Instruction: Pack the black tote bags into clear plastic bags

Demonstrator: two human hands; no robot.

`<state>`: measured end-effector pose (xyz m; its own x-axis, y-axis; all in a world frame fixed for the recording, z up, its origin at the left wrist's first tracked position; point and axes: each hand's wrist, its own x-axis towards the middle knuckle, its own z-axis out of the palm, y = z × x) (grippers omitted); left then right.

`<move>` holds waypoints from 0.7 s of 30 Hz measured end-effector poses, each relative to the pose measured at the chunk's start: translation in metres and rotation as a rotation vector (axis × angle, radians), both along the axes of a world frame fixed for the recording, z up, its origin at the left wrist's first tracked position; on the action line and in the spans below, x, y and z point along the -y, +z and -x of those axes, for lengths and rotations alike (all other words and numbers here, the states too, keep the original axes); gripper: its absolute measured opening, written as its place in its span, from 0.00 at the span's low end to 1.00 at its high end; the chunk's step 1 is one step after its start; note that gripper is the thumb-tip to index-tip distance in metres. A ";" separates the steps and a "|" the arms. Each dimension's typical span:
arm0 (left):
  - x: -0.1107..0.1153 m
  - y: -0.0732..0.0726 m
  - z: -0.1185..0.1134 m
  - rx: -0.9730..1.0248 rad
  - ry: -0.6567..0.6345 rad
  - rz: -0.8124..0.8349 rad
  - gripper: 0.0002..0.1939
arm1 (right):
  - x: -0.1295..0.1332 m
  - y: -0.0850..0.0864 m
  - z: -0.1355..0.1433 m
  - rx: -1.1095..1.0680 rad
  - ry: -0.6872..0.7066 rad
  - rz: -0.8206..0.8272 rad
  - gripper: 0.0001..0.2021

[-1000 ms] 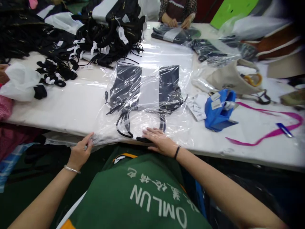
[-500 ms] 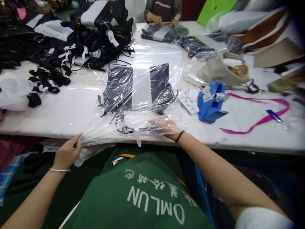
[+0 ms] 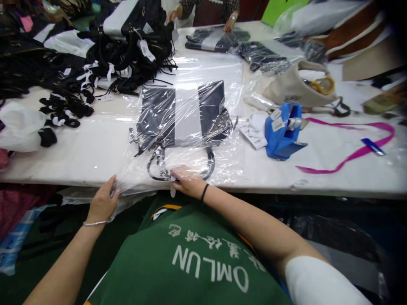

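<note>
A black bag (image 3: pixel 210 101) with a white paper band (image 3: pixel 187 116) lies inside a clear plastic bag (image 3: pixel 227 163) on the white table. Its looped handles point toward the table's front edge. My left hand (image 3: pixel 104 199) is at that edge on the left, its fingers closed on the edge of the clear plastic. My right hand (image 3: pixel 187 180) is at the bag's handles near the front edge, fingers bent around a handle or a small white tag; the fingertips are partly hidden.
Black bags (image 3: pixel 130 51) are piled at the back left. A blue tape dispenser (image 3: pixel 281 133), a pink ribbon (image 3: pixel 349 163) and a beige pouch (image 3: pixel 295 87) lie on the right. Across the table (image 3: pixel 73 165), another person's hand (image 3: pixel 230 23) is near wrapped bags (image 3: pixel 210 40).
My right hand has moved left along the handles, from their right side to their left end. My left hand has shifted slightly right. The other person's hands have moved apart.
</note>
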<state>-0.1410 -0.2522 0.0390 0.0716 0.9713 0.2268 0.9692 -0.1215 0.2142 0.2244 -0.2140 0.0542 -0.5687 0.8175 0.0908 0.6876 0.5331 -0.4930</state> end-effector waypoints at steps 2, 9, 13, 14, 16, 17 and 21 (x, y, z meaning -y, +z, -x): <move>0.001 0.002 0.005 0.023 0.084 0.039 0.25 | -0.008 0.014 -0.006 0.003 -0.103 -0.003 0.16; 0.010 -0.007 0.011 -0.005 -0.069 -0.113 0.22 | -0.011 0.005 -0.030 0.066 0.040 -0.154 0.23; 0.016 -0.021 0.018 -0.031 -0.130 -0.123 0.23 | 0.004 -0.019 -0.053 0.147 0.038 -0.082 0.30; 0.017 -0.024 0.020 -0.029 -0.138 -0.144 0.25 | 0.010 -0.021 -0.068 0.172 -0.037 -0.101 0.30; 0.018 -0.028 0.021 -0.019 -0.157 -0.181 0.28 | 0.028 -0.021 -0.104 0.242 -0.321 -0.168 0.26; 0.017 -0.029 0.020 -0.011 -0.168 -0.182 0.30 | 0.041 -0.021 -0.122 0.274 -0.467 -0.205 0.23; 0.014 -0.031 0.013 0.031 -0.248 -0.074 0.35 | 0.109 -0.023 -0.164 0.314 -0.635 -0.250 0.16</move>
<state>-0.1540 -0.2660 0.0079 0.2978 0.9054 0.3027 0.9009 -0.3714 0.2247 0.3885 -0.3232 0.0308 -0.0242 0.9733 0.2282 0.9886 0.0572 -0.1391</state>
